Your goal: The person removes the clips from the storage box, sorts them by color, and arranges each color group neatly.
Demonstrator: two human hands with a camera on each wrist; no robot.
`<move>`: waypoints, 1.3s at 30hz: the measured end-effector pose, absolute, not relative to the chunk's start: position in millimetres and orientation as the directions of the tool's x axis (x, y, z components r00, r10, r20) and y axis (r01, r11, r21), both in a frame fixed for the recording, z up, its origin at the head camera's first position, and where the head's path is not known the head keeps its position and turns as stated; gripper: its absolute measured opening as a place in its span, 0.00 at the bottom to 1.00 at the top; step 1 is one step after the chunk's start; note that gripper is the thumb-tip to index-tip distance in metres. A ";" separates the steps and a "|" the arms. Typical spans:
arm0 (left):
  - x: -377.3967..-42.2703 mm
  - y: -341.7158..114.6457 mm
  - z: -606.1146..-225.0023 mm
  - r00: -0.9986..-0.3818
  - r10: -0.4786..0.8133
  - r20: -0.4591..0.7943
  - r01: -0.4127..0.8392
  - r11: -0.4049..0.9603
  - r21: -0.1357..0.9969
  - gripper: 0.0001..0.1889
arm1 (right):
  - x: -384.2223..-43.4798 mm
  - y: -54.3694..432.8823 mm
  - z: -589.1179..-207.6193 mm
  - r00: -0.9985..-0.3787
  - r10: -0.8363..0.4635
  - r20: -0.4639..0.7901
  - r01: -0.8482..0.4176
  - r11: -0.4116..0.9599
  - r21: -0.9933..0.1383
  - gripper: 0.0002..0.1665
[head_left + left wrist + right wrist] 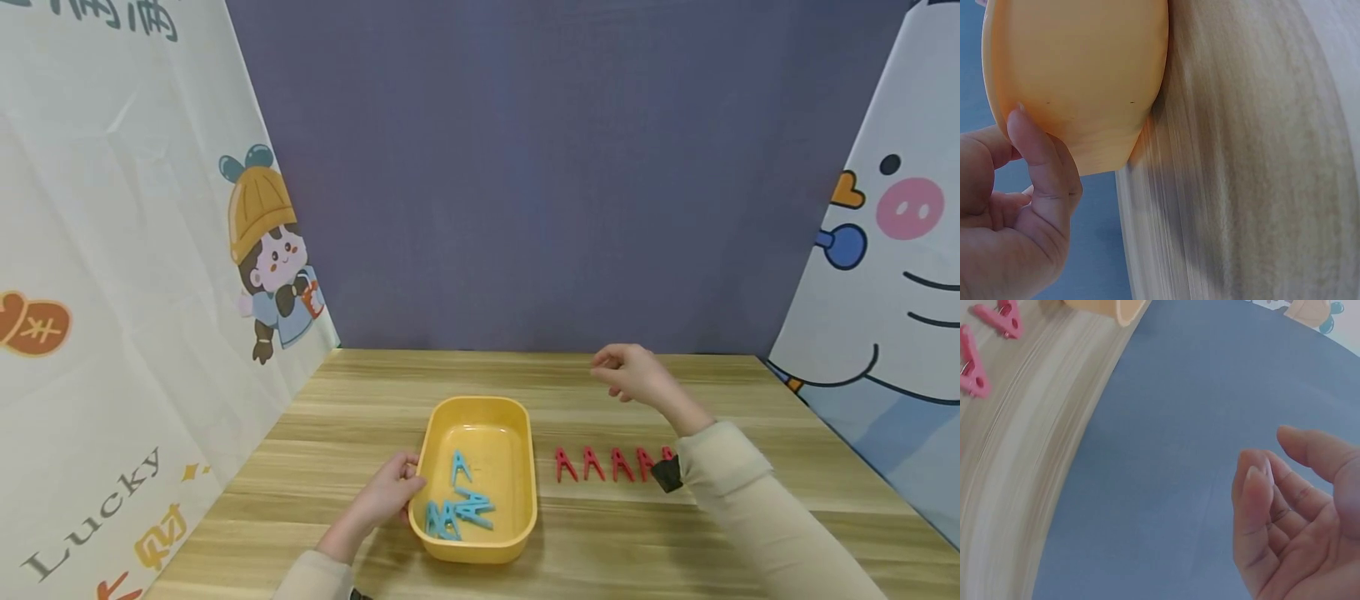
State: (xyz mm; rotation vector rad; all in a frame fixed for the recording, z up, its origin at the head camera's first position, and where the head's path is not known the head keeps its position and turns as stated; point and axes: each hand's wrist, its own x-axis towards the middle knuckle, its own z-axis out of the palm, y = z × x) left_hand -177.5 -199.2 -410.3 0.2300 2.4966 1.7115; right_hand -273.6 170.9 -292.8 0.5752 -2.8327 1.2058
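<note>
A yellow plastic basin (474,550) stands on the wooden table, its long side running away from me. My left hand (392,490) pinches its left rim, thumb on the edge and fingers below; the left wrist view shows this hand (1038,187) at the basin wall (1085,62). Several blue clothespins (472,505) lie inside, mostly bunched at the near left. To the right of it, several red clothespins (589,463) form a row, the last partly hidden by my right wrist. Above the table behind that row, my right hand (633,375) hangs loosely curled, with nothing in it (1297,519).
The wooden tabletop (360,392) ends at a dark blue-grey backdrop (525,183). White printed sheets with cartoon figures hang on the left (135,250) and on the right (900,275).
</note>
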 end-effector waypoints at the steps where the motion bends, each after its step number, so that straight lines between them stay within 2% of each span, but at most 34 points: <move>1: -177.6 -199.2 -410.4 -0.983 0.185 -0.001 0.066 0.356 0.932 0.15 | -273.2 168.8 -292.5 -0.931 -0.331 0.152 -0.339 0.632 -0.697 0.17; 24: -178.6 -200.4 -411.5 -0.982 0.189 -0.004 0.065 0.358 0.931 0.16 | -256.6 105.1 -299.4 -0.893 -0.415 0.175 -0.399 0.547 -0.736 0.12; 39: -178.4 -198.9 -411.5 -0.985 0.172 -0.018 0.043 0.346 0.937 0.16 | -243.5 77.0 -314.0 -0.851 -0.495 0.177 -0.456 0.529 -0.715 0.10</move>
